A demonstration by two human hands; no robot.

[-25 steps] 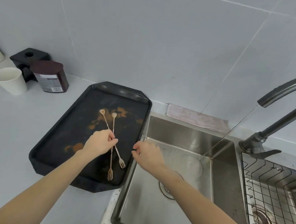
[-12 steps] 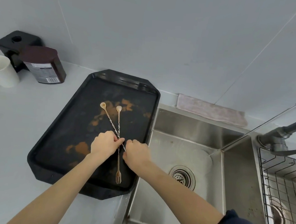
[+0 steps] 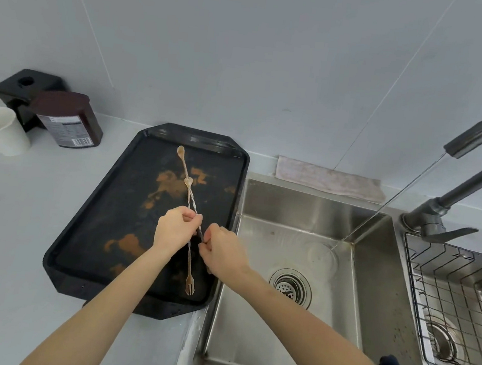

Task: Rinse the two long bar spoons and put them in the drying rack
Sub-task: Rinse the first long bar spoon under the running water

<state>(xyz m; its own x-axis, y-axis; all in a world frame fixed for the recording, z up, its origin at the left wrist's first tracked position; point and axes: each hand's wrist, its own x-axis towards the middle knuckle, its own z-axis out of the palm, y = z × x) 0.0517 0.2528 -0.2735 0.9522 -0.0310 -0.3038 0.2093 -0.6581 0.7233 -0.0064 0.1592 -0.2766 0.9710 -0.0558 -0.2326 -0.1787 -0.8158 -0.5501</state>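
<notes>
Left hand [image 3: 176,229] and right hand [image 3: 222,251] both pinched, seemingly one apiece, on two bar spoons [image 3: 190,224] above tray [image 3: 84,243].

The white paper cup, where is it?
In the head view, the white paper cup stands far left on the counter, beside the brown jar.

Two slim, twisted-stem bar spoons [image 3: 188,194], fork-tipped, nearly aligned lengthwise above the stained tray [image 3: 104,227].

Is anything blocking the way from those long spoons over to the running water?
Nothing visible does. Both hands, left hand and right hand, grip the bar spoons over the black tray. The sink basin beside it is open, and the water stream falls unobstructed.
</notes>
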